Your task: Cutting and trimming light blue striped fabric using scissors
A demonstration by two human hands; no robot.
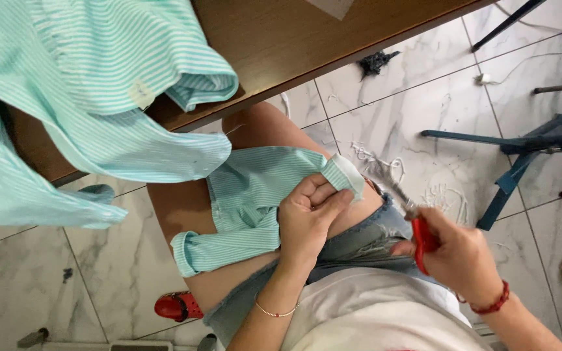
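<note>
My white top point(372, 318) fills the bottom edge, nearest the lens. At left, a green-and-white striped garment point(99, 84) spills off a brown wooden table point(294, 39) onto my bare thigh. My left hand point(308, 218) pinches its folded cuff point(346, 175) tightly between thumb and fingers. My right hand point(460, 257) is closed around red-handled thread snips point(417, 227), blades pointing toward the cuff. Below lies white marble floor tile point(437, 117) littered with thread scraps. Blue metal legs point(521, 146) are cut off at right.

The left hand point(308, 218) curls its fingers in a pinching grip above the thigh; the right hand point(455, 250) is clenched shut, wrist bent inward.
</note>
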